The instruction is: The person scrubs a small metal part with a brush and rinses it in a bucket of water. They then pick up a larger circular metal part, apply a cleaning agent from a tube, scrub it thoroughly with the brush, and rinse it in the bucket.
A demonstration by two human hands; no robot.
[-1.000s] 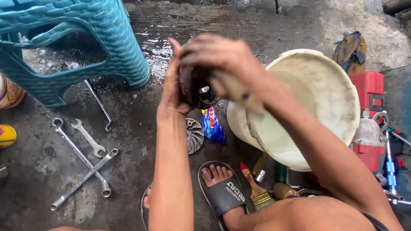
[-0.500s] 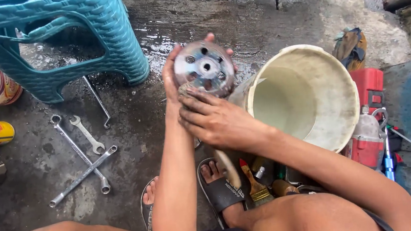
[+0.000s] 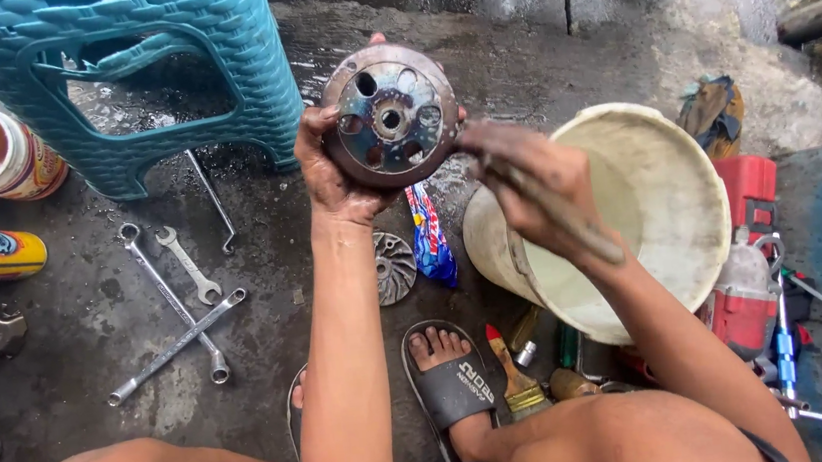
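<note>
Hands meet at the upper centre of the frame. Left hand [image 3: 330,168] grasps a round metal drum [image 3: 390,114] from its left and lower edge, thumb on the rim and palm cupped behind, so that the holed flat face tilts up toward the camera, apparently so it can be inspected and worked on. Right hand [image 3: 528,190], just right of the drum, is clenched around a thin dark stick-like tool [image 3: 555,212], perhaps a brush handle; its upper end touches or nearly touches the drum's right edge, though the tip is blurred and the exact contact cannot be told.

Orientation: the drum is a short cylinder with no marked long side. Its axis, through the small central bore, points out of the picture toward the viewer and slightly upward; a ring of round holes surrounds the bore. The tool's long axis runs diagonally from upper left to lower right.

Surroundings, moving outward: a pale plastic bucket [image 3: 668,186] stands directly under the right hand, at centre right, seemingly placed to catch drips. A finned metal disc [image 3: 394,266] and a blue wrapper [image 3: 429,239] lie on the wet concrete below the drum. Three wrenches [image 3: 178,314] lie crossed at left centre, near a teal plastic stool [image 3: 244,66] in the upper left. A paintbrush [image 3: 513,377] rests beside the sandalled foot [image 3: 450,378] at bottom centre.
</note>
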